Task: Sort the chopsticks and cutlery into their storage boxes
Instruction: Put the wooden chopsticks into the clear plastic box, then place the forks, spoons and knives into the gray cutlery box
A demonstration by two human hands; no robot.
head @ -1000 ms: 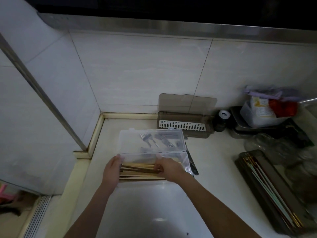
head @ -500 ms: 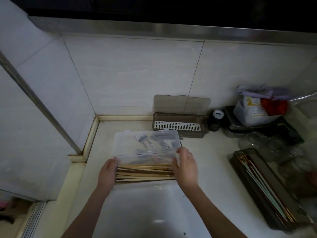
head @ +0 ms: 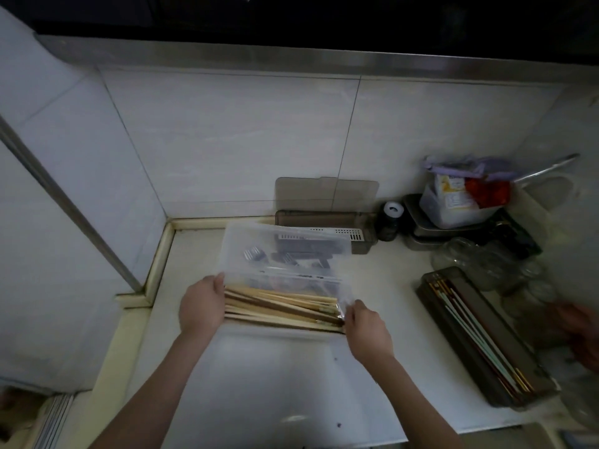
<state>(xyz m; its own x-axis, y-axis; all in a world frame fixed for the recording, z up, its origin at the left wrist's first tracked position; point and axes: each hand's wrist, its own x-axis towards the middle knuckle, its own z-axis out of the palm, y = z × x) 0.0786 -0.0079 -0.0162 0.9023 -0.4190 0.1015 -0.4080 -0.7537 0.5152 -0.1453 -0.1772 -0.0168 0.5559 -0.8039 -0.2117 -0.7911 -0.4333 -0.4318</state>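
Dim, flat, bluish-grey light. The counter (head: 259, 377) shows a soft pale sheen below the clear box (head: 285, 254), whose lid is smeared by motion blur. Above the box the top band falls to black. Right of it, the corner clutter darkens and wide-angle bending curves the edges.

Open white counter (head: 382, 286) lies between the clear plastic box (head: 285, 251) and the dark oblong tray of chopsticks (head: 479, 338); I see passage there. Behind, a smoky brown box (head: 324, 222), small dark jar (head: 390, 218) and glass jars (head: 486, 264) crowd the wall.
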